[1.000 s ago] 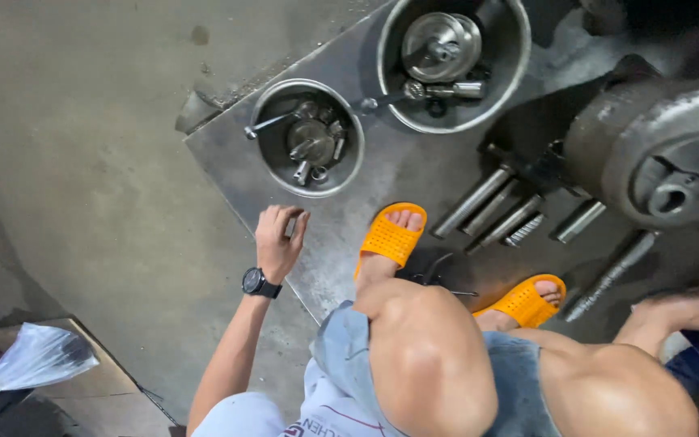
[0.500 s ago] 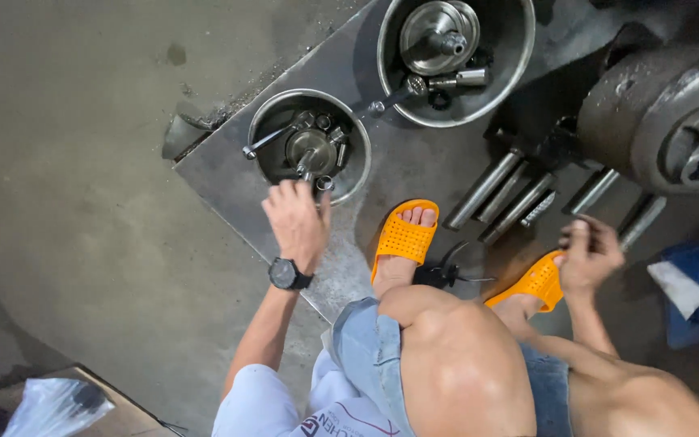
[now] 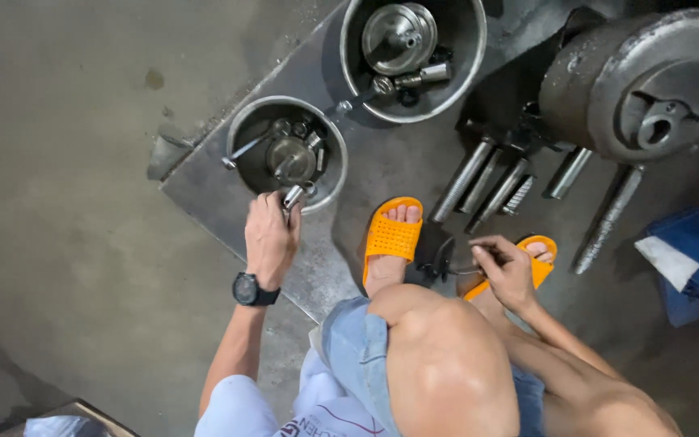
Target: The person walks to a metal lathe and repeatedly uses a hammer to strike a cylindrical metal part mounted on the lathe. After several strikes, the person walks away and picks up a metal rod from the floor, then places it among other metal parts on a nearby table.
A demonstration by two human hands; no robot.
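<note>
Since the earlier frame my left hand had slid down to the near rim of the small steel bowl, its grip closed on a short metal socket held over the edge, handy to the loose parts inside. Lower right, my right hand pinched a dark pair of pliers lying between the orange sandals, fingers closed on the handles.

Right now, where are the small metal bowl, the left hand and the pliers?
small metal bowl [image 3: 240, 129]: head view, on its left rim.
left hand [image 3: 270, 240]: head view, on the back of the hand.
pliers [image 3: 444, 257]: head view, on the dark head.
</note>
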